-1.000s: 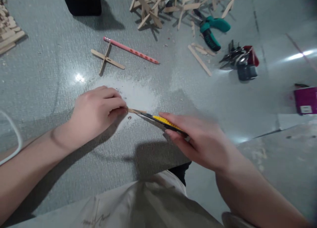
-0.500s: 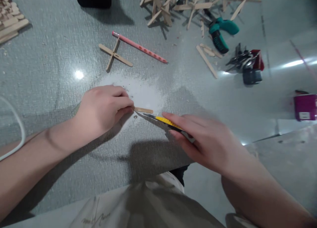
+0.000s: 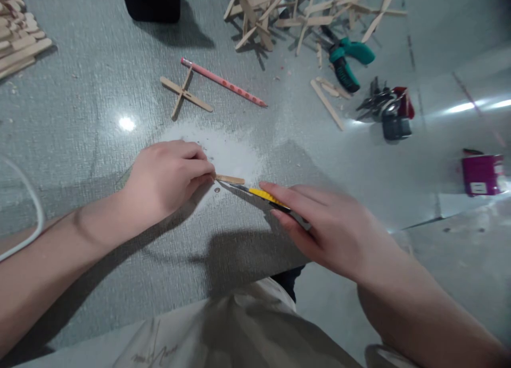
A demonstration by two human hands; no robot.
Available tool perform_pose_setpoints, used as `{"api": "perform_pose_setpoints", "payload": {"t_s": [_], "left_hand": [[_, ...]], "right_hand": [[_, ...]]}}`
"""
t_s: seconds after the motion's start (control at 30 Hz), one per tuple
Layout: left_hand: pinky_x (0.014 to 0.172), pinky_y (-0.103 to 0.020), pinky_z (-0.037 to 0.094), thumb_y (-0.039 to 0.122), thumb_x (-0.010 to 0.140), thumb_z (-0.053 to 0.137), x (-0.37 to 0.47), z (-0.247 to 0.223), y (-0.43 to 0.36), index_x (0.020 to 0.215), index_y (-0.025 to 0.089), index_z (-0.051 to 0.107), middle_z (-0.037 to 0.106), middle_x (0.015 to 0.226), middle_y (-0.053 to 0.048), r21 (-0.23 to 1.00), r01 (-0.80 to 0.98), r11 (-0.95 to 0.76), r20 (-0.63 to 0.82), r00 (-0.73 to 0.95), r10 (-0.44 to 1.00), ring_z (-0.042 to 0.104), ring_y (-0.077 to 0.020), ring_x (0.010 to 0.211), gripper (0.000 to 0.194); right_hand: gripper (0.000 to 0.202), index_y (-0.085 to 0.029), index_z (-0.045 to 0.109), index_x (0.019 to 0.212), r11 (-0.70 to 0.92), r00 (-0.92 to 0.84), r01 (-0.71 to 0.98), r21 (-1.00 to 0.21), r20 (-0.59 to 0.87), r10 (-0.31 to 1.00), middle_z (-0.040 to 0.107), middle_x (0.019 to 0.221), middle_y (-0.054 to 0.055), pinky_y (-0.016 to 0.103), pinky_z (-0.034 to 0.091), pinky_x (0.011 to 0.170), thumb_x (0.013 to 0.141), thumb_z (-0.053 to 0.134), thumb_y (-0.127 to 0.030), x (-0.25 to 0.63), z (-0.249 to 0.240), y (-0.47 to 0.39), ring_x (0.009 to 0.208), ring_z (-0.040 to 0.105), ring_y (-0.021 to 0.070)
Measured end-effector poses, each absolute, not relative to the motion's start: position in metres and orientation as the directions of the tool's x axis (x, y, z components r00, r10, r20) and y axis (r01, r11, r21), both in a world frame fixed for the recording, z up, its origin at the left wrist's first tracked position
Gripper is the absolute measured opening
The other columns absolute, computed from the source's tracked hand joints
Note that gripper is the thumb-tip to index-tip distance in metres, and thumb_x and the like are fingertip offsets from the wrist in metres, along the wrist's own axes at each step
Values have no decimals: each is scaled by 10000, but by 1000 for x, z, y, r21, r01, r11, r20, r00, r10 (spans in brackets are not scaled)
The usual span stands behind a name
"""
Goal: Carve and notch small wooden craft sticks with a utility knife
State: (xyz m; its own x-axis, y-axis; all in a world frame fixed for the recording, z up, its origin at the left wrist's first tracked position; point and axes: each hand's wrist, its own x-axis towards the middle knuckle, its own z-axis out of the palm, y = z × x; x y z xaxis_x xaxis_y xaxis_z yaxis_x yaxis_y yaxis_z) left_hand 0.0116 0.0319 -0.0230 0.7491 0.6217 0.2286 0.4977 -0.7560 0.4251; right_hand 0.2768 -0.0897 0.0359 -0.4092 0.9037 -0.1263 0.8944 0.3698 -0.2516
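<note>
My left hand (image 3: 170,171) pinches a small wooden stick (image 3: 231,179) whose right end sticks out past the fingertips. In my right hand (image 3: 327,224) is a yellow and black craft knife (image 3: 265,195), its blade pointing left and its tip at the stick beside my left fingertips. Fine pale dust (image 3: 235,152) lies on the table behind the stick, and a tiny round piece (image 3: 217,190) sits just in front of it. Two crossed sticks (image 3: 183,93) lie farther back, next to a pink pencil (image 3: 227,84).
Crossed wooden sticks (image 3: 255,16) are piled at the back. Teal-handled pliers (image 3: 345,64), metal bits with a dark and red holder (image 3: 395,115) and a purple box (image 3: 481,174) stand to the right. Back left are stacked sticks (image 3: 24,51) and a black container (image 3: 154,3); a white cable (image 3: 34,197) crosses the left side.
The view has shifted slightly, so the objects at the back appear a little lower and those at the right farther left. Both hands keep nearly the same hold and place.
</note>
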Motion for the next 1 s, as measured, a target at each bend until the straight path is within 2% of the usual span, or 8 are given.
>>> {"api": "perform_pose_setpoints", "payload": {"t_s": [0.17, 0.47, 0.87, 1.0], "left_hand": [[635, -311, 442, 255, 1002, 553, 12, -25, 33, 895, 268, 799, 783, 921, 3, 416, 502, -758, 222, 752, 621, 687, -178, 807, 268], [641, -338, 462, 245, 994, 573, 12, -24, 33, 894, 278, 799, 782, 936, 1, 411, 512, -754, 195, 759, 622, 699, -198, 826, 249], [652, -311, 447, 243, 1001, 566, 13, -26, 33, 898, 265, 800, 784, 934, 5, 411, 506, -758, 208, 758, 618, 693, -181, 826, 257], [643, -316, 437, 253, 994, 575, 13, -26, 32, 888, 257, 801, 783, 925, 4, 401, 513, -759, 215, 753, 622, 696, -187, 819, 250]], "right_hand": [[375, -178, 581, 1419, 392, -419, 896, -209, -103, 902, 778, 996, 82, 316, 454, 569, 1078, 451, -266, 277, 37, -89, 718, 713, 213], [381, -179, 571, 1429, 391, -419, 897, -206, -118, 900, 770, 1006, 73, 321, 436, 555, 1079, 449, -271, 276, 37, -90, 701, 699, 209], [377, -186, 562, 1430, 384, -415, 897, -218, -123, 901, 742, 922, 51, 306, 432, 575, 1083, 439, -268, 276, 36, -91, 697, 676, 199], [376, -191, 565, 1427, 396, -420, 901, -178, -123, 899, 741, 906, 49, 302, 397, 543, 1083, 436, -270, 274, 39, -92, 646, 662, 186]]}}
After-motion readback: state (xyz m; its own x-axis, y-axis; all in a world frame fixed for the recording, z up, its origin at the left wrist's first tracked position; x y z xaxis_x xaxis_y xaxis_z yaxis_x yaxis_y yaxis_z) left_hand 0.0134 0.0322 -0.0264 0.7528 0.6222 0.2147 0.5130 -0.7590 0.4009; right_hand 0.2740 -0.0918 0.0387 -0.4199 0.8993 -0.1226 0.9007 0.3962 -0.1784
